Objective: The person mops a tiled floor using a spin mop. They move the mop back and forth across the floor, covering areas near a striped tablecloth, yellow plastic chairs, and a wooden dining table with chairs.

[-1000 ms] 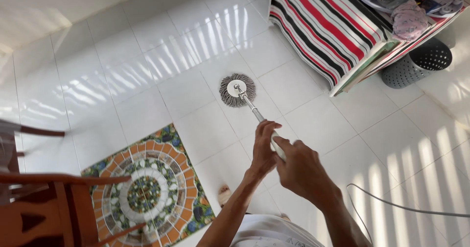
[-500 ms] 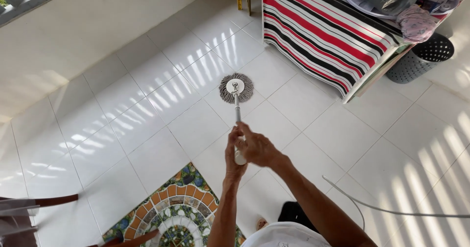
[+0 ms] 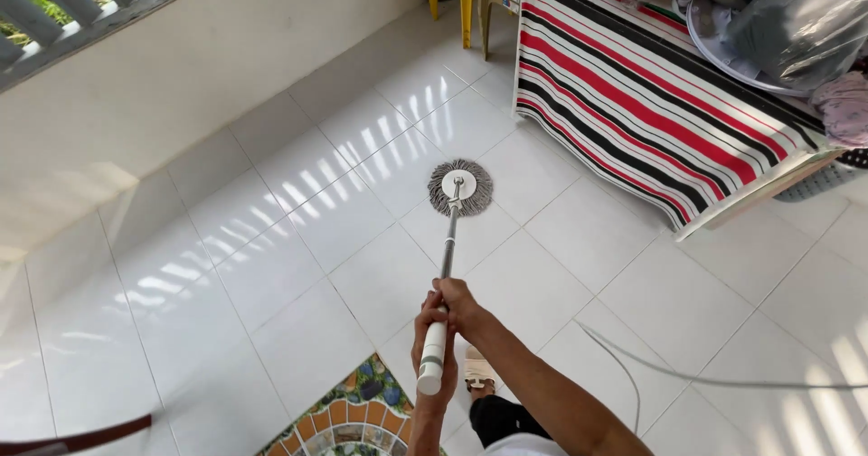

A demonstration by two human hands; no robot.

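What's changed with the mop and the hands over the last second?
The mop head has slid across the white tiles, away from the patterned floor mosaic and closer to the striped cloth. The camera swung that way too. Both the left hand and right hand stayed clasped on the mop handle.

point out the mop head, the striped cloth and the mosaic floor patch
mop head [image 3: 460, 188], head view, on the white round disc at its centre
striped cloth [image 3: 651, 103], head view, on a red stripe mid-cloth
mosaic floor patch [image 3: 357, 411], head view, on its coloured tile border
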